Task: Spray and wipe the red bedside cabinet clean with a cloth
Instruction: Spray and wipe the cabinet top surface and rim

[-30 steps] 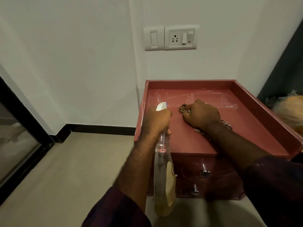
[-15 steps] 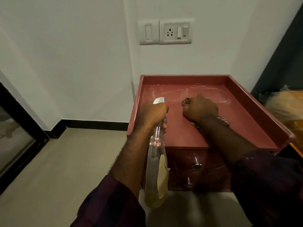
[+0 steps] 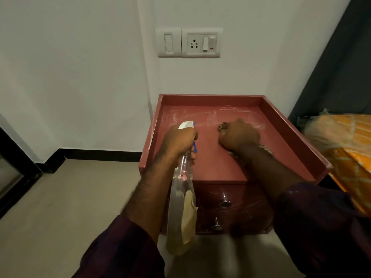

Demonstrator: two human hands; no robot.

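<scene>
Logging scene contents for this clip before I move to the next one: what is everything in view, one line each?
red bedside cabinet: 1, red, against the white wall, raised rim round its top
drawer knobs: 2, silver, on the cabinet's front
spray bottle: 1, clear with a white and blue head, hanging down in front of the cabinet's left edge
cloth: 1, patterned, on the cabinet's top
wall plates: 2, white, on the wall above the cabinet
curtain: 1, dark grey, far right
bedding: 1, orange, right of the cabinet
skirting: 1, black, along the wall's foot
left hand: 1, grips the spray bottle's neck
right hand: 1, holds the cloth on the top
</scene>
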